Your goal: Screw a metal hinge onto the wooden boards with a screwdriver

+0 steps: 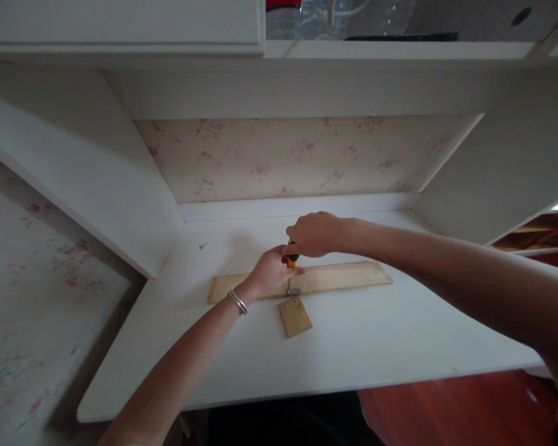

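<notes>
Head view: white bench (376, 334) set in a white alcove, floral wallpaper (283, 158) behind, red wood floor (446, 409) below. My right hand (314, 234) and left hand (270, 272) both have fingers wrapped on a yellow screwdriver (292, 260), upright over a metal bracket (292, 290) on the long wood strip (344, 275); small wood block (295, 316) just beside.

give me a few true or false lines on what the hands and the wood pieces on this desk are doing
1. The right hand grips the top of a yellow-and-black screwdriver held upright. True.
2. The left hand lies flat on the white desk, far from the tool. False: it is at the tool's shaft, just under the right hand.
3. The long wooden strip stands on end against the wall. False: it lies flat on the desk.
4. A small wooden block lies just in front of the strip, by a metal bracket. True.
5. The left wrist wears a silver bangle. True.
</notes>
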Demonstrator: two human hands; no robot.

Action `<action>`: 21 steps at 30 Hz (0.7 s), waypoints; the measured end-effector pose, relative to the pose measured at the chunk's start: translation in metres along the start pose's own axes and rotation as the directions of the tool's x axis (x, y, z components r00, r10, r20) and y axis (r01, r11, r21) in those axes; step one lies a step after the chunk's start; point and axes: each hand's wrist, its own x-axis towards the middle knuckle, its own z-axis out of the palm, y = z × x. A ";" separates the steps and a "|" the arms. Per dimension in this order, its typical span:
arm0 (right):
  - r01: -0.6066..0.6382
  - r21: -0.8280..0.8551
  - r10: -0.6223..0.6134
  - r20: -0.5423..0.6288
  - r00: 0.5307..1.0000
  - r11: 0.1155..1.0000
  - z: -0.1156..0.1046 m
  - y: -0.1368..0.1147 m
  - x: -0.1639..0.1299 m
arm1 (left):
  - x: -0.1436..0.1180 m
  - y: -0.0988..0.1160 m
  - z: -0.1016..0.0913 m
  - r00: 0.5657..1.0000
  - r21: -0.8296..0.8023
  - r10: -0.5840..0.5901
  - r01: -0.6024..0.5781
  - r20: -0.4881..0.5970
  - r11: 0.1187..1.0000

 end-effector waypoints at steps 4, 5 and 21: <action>0.234 0.065 -0.236 0.031 0.971 0.970 0.001 0.007 0.000 | 0.001 0.003 -0.007 0.969 -0.189 0.121 -0.080 0.215 0.979; 0.226 0.083 -0.229 0.035 0.973 0.971 0.001 0.008 0.000 | 0.001 0.003 -0.008 0.966 -0.184 0.125 -0.084 0.224 0.979; 0.002 0.084 -0.006 0.047 0.999 0.996 0.003 0.004 -0.002 | -0.001 -0.001 -0.008 0.997 -0.047 0.026 -0.023 0.079 0.999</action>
